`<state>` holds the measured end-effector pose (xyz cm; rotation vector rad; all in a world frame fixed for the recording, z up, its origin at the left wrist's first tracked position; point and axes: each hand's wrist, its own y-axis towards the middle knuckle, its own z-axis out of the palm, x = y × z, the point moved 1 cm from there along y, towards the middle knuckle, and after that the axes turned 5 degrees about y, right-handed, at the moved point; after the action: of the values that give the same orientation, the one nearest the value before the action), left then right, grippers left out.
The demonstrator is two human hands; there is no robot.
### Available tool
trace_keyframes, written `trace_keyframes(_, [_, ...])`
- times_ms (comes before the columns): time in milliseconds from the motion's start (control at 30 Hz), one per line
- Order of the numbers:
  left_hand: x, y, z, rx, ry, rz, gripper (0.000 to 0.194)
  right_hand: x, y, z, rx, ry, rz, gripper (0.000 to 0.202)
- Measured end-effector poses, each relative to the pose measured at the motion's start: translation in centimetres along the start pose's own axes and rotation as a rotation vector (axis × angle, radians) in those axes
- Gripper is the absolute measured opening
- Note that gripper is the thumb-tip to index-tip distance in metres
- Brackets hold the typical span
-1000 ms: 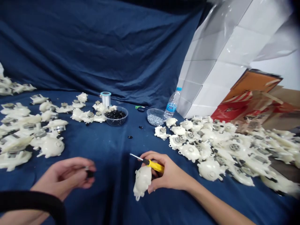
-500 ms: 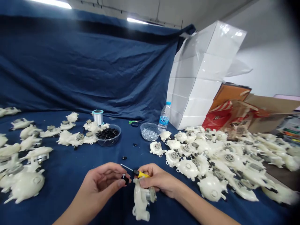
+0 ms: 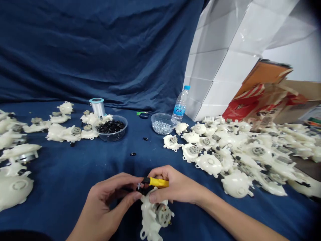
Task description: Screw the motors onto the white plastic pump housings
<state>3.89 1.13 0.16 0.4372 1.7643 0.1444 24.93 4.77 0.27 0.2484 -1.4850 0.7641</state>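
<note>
My left hand (image 3: 107, 202) pinches a small black plastic part (image 3: 139, 189) with a silvery screw standing up in it. The part sits against the top of a cream plastic housing (image 3: 148, 214), though fingers hide whether it is seated. My right hand (image 3: 177, 187) is closed on that housing and also grips a yellow-handled screwdriver (image 3: 158, 182). The screwdriver points left toward my left fingers, and its shaft is hidden behind them. A round metal motor (image 3: 164, 215) is fitted in the housing's right side, which hangs below my hands.
Cream housings with motors (image 3: 210, 163) crowd the right; more lie left. Beyond my hands are a bowl of black parts (image 3: 111, 135), a bowl of screws (image 3: 162, 128), a wire spool (image 3: 97, 107), a water bottle (image 3: 180, 106) and two loose black pieces. White boxes (image 3: 213, 67) are stacked behind.
My left hand has brought the black part right, up to the housing. The housing has turned so its motor faces me more. The view has tilted downward.
</note>
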Motion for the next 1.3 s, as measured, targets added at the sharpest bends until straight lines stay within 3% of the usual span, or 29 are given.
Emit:
trace_keyframes(333, [0.2, -0.2, -0.6, -0.074, 0.264, 0.227, 0.020, -0.3, -0.5, 0.0, 0.044, 0.052, 0.012, 0.038])
trace_keyframes(600, [0.2, -0.2, -0.2, -0.075, 0.203, 0.363, 0.021, -1.1, -0.6, 0.1, 0.070, 0.137, 0.024, 0.042])
trace_keyframes(767, [-0.3, -0.2, 0.0, -0.050, 0.190, 0.312, 0.023, -1.0, -0.8, 0.1, 0.069, 0.173, 0.034, 0.041])
trace_keyframes(1000, [0.1, -0.2, 0.0, 0.157, 0.181, 0.226, 0.046, -0.5, -0.8, 0.1, -0.015, 0.209, 0.058, 0.044])
trace_keyframes(1133, [0.2, -0.5, 0.1, 0.102, 0.221, 0.283, 0.049, -0.6, -0.9, 0.3, -0.045, 0.243, 0.093, 0.043])
trace_keyframes(1300, [0.2, -0.9, 0.0, 0.050, 0.253, 0.322, 0.039, -0.9, -1.1, 0.5, -0.046, 0.250, 0.123, 0.046])
